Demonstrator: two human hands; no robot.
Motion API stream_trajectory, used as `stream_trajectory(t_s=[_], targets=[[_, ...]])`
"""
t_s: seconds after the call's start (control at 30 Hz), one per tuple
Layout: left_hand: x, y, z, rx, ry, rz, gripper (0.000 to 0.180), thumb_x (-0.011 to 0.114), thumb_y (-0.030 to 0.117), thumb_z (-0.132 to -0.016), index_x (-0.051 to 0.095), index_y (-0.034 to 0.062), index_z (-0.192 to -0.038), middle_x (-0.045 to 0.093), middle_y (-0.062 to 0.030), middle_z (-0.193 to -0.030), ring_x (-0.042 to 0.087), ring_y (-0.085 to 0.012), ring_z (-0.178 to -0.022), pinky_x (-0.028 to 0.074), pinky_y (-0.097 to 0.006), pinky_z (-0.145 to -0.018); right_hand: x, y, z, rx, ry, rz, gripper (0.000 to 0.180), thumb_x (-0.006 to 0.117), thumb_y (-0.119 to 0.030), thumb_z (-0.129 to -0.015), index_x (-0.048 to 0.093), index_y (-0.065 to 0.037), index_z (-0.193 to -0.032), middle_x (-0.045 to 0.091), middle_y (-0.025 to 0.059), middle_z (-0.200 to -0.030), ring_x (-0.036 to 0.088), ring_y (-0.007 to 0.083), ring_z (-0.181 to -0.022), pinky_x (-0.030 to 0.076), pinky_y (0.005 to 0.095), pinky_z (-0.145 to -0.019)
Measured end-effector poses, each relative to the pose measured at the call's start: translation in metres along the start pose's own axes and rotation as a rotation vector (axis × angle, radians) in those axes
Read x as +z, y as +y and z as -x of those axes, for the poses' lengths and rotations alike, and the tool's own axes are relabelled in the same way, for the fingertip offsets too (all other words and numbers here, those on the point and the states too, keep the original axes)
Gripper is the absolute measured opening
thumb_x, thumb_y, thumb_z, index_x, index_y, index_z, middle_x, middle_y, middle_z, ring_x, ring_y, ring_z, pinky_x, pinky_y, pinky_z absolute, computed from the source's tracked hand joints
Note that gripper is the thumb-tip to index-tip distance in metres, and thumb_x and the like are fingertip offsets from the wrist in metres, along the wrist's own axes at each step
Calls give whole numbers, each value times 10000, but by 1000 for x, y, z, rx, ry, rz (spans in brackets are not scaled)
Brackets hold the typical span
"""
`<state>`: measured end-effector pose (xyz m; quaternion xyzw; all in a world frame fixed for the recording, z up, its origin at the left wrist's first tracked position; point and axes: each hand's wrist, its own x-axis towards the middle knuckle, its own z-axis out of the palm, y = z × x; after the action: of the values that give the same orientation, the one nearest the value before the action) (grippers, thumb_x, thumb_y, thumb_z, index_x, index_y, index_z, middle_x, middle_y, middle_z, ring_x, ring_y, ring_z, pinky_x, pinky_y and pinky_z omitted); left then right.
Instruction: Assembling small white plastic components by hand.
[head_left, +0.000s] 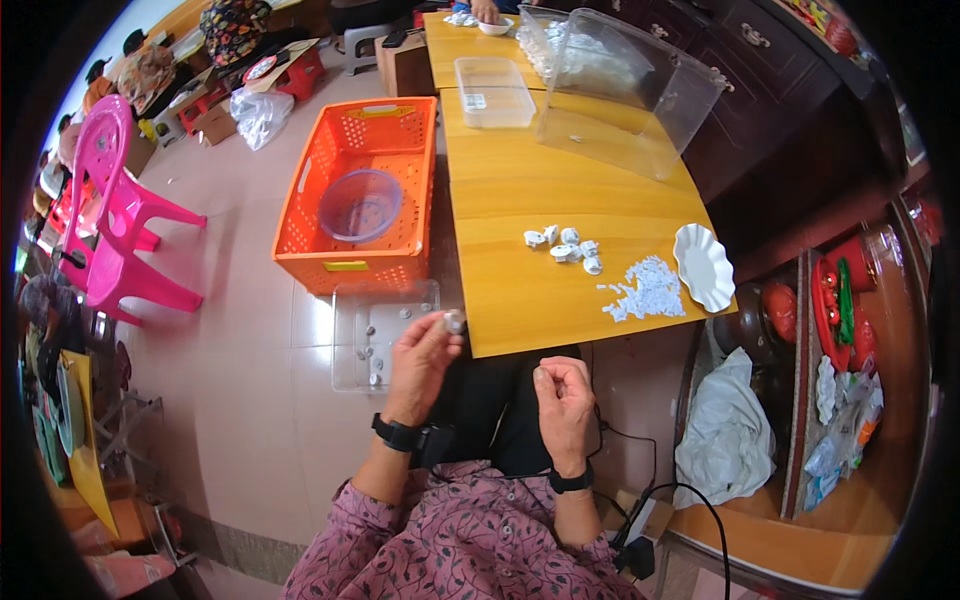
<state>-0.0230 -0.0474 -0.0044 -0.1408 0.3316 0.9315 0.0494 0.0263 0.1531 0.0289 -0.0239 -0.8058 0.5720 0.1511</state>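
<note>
My left hand (pixel 425 355) is pinched on a small round white piece (pixel 454 321), held just off the table's near left corner. Below and left of that hand, a clear shallow tray (pixel 345 372) holds several similar small pieces. My right hand (pixel 564 405) is closed over my lap, near the table's front edge; whether anything is between its fingertips is too small to make out. On the yellow table (pixel 520 310) lie a loose group of white pieces (pixel 566 252) and a spread heap of tiny white bits (pixel 648 290). A scalloped white dish (pixel 705 268) sits to their right.
An orange crate (pixel 350 262) holding a clear purple bowl (pixel 360 205) stands left of the table. Farther back are a clear tub (pixel 494 92) and a large clear bin (pixel 630 100). A pink chair (pixel 125 215) is at left; other people work beyond. Shelves (pixel 800 400) flank my right.
</note>
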Motion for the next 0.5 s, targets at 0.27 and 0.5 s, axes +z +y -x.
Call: stream_trajectory(t_s=[0.27, 0.5], targets=[[-134, -21, -43, -98, 261, 108, 118, 598, 9, -948, 571, 21, -1062, 658, -84, -1020, 650, -179, -895, 553, -292, -814, -9, 5, -9, -15, -25, 135, 96, 657, -11, -895, 617, 13, -980, 605, 129, -1022, 649, 214, -838, 536, 289, -691], [-173, -31, -59, -136, 479, 175, 143, 594, 19, -942, 547, -54, -1055, 623, -138, -999, 635, -238, -885, 581, -310, -804, -43, 27, -41, -146, 158, 435, 192, 597, -5, -902, 645, 27, -1086, 625, 164, -1066, 651, 312, -914, 536, 369, -796]])
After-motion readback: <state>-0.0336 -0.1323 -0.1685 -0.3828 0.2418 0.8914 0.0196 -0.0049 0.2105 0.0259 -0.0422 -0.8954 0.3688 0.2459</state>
